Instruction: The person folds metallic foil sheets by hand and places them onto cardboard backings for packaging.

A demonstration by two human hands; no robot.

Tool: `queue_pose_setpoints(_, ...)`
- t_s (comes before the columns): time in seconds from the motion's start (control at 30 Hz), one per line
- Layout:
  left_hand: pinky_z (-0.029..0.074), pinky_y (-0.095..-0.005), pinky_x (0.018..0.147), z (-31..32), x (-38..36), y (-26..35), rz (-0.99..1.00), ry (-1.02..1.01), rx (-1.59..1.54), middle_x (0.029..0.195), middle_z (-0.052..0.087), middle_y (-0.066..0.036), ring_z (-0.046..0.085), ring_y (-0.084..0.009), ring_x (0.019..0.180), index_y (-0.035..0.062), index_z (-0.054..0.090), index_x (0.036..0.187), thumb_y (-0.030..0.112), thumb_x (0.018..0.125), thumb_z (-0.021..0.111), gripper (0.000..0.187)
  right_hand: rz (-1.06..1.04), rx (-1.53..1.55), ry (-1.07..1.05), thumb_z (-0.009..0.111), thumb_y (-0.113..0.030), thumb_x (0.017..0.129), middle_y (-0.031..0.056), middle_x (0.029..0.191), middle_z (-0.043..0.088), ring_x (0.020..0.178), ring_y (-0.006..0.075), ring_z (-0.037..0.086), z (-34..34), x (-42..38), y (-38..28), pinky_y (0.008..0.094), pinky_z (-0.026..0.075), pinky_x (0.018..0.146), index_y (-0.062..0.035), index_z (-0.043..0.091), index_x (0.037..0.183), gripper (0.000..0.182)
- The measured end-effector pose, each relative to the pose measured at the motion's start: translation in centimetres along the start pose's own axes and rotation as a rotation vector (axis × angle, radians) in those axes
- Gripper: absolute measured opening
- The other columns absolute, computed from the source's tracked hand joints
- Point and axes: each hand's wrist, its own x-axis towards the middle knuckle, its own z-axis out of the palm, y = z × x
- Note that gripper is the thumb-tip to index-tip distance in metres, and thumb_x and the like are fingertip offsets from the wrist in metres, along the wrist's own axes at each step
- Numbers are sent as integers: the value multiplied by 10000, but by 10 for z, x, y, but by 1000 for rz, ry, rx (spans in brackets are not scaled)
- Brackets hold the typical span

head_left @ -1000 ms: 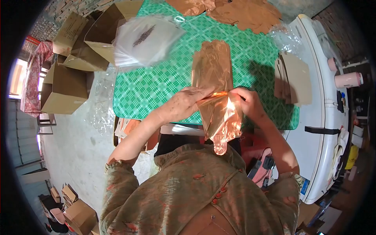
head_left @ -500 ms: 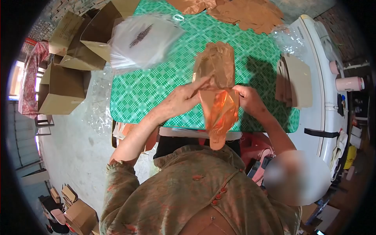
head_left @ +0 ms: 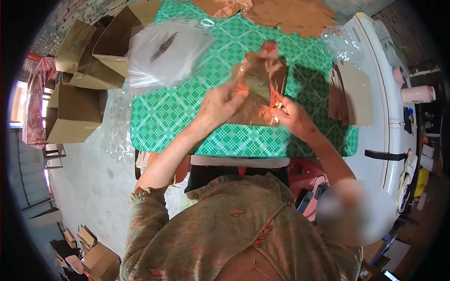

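A shiny copper-coloured foil balloon point(head_left: 255, 77), flat and uninflated, lies folded near the middle of the green checked table point(head_left: 164, 124). A rounded tab point(head_left: 269, 48) sticks up from its far end. On its left side, my left hand point(head_left: 220, 104) holds the edge, thumb on top and fingers around it. My right hand point(head_left: 291, 117) pinches the bunched lower right part, where the foil gleams orange and gold between thumb and fingers.
A fanned stack of clear printed plastic bags point(head_left: 168, 54) lies at the far left of the table, near a small white ring point(head_left: 207, 22). More copper foil point(head_left: 290, 16) covers the far edge. Beige cards point(head_left: 351, 96) lie at right, beside a white appliance point(head_left: 375, 79). Open cardboard boxes point(head_left: 75, 112) stand left.
The part of the foil that hung over the near table edge has been folded up and away onto the rest. Both hands now hold its sides, the right one pinching a bunched portion.
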Motion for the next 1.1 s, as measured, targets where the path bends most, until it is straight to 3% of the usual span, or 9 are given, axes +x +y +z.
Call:
queue_pose_setpoints(0.1,517,-317,679,0,4,0,-3,54,36,769,699,-51,616,-119,690,-2,740,1172,372,1045,702,397,-83,240,88,746,-282,998,217,796,697,712,295,720,14,1,15,411,545,652,34,605,1025,347)
queue_pose_setpoints(0.3,525,-342,683,-12,-4,1,-68,35,118,776,730,-96,662,-155,701,-4,742,1045,419,1046,687,427,-135,216,123,710,-238,1026,234,842,700,749,317,737,19,4,31,399,553,663,38,605,1042,295)
queue_pose_setpoints(0.4,538,-356,721,-24,-21,-3,-47,-6,163,854,748,-94,679,-191,764,11,771,1024,425,1013,725,416,-95,124,59,659,-178,1066,96,865,685,789,122,670,11,0,20,316,533,695,27,610,1092,212)
queue_pose_setpoints(0.5,532,-373,746,-27,-48,-6,52,75,308,922,739,-102,681,-232,850,24,797,1009,396,984,761,375,-126,146,136,665,-185,1061,81,793,628,712,119,629,15,-1,18,322,514,649,19,595,1021,219)
queue_pose_setpoints(0.53,515,-379,756,-28,-52,-1,-35,16,302,917,698,-105,651,-259,895,30,812,998,363,958,795,335,-119,140,135,668,-193,1056,130,807,644,722,190,661,15,-1,16,360,520,650,24,591,1018,234)
queue_pose_setpoints(0.6,502,-386,751,-24,-60,-6,29,31,316,870,673,-105,632,-265,881,30,813,993,342,948,806,315,-106,125,135,673,-211,1045,228,835,676,743,332,724,13,-3,12,436,531,654,33,584,1012,262)
queue_pose_setpoints(0.8,479,-425,785,-5,-69,-5,91,134,431,814,668,-102,617,-291,860,42,795,942,285,922,822,245,-119,111,189,658,-202,1046,262,869,673,826,449,689,20,1,16,488,521,707,33,570,1011,253)
queue_pose_setpoints(0.97,465,-450,812,5,-69,-16,179,243,439,862,710,-100,641,-311,865,77,766,948,281,903,824,217,-105,34,205,656,-225,1045,279,915,681,875,480,674,20,6,17,510,516,728,18,584,1024,255)
queue_pose_setpoints(1.1,467,-443,754,10,-66,-15,216,314,430,743,670,-78,605,-281,764,46,759,976,217,924,814,187,-71,34,229,663,-232,1040,275,947,695,900,468,688,22,9,11,514,524,743,6,614,1052,244)
